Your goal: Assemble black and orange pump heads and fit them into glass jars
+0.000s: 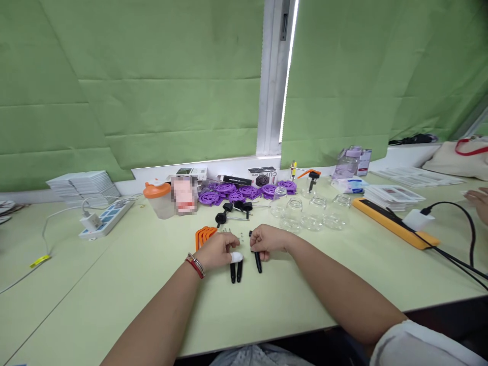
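My right hand is closed round a slim black handle, whose lower end sticks out below the fingers. To its left, my left hand hovers low over the table with curved fingers and a gap between them and the thumb, which has a white cover. Two more black handles lie side by side just under that thumb. Tiny metal pieces are scattered between the hands. Orange curved plastic parts rest beside my left hand, partly hidden by it.
Behind the hands are black knobbed parts with metal rods, purple plastic wheels and several clear glass jars. An orange-lidded cup and a white power strip stand left. A yellow power strip and another person's hand are right.
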